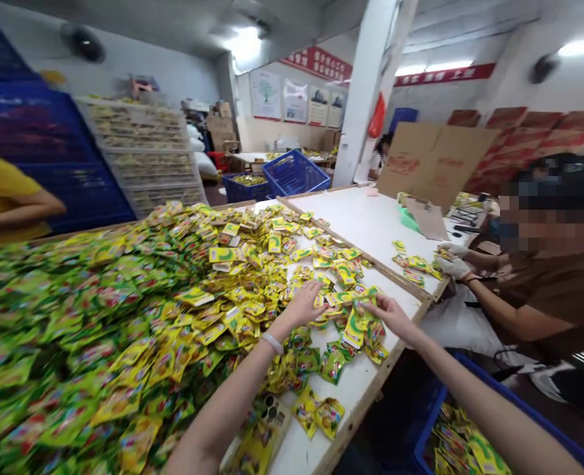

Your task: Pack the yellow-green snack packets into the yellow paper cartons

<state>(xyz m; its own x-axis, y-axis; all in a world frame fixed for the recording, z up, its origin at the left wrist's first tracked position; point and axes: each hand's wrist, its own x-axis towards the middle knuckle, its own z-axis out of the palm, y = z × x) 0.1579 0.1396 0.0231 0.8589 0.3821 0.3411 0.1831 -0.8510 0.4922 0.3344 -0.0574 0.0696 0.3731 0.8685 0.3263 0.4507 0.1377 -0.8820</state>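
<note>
A large heap of small yellow and green snack packets [183, 297] spreads over the white tabletop [316, 402]. My left hand [302, 305], with a pale band at the wrist, is over the heap's right side. Its fingers are apart, and no packet shows in its grasp. To its right, the fingers of my right hand [393, 316] are closed on the edge of a yellow-green packet [363, 305]. Several yellow packets [355, 330] lie loosely just below and between both hands. Near my left forearm rests a phone [264, 432], its case partly covered.
A blue crate [427, 422] holding packets stands below the table's right edge. Wooden strips [395, 280] border the tabletop. Across them, a co-worker's gloved hands [453, 264] handle packets. A cardboard box [435, 158] stands farther back. Another person's yellow sleeve [4, 178] is at left.
</note>
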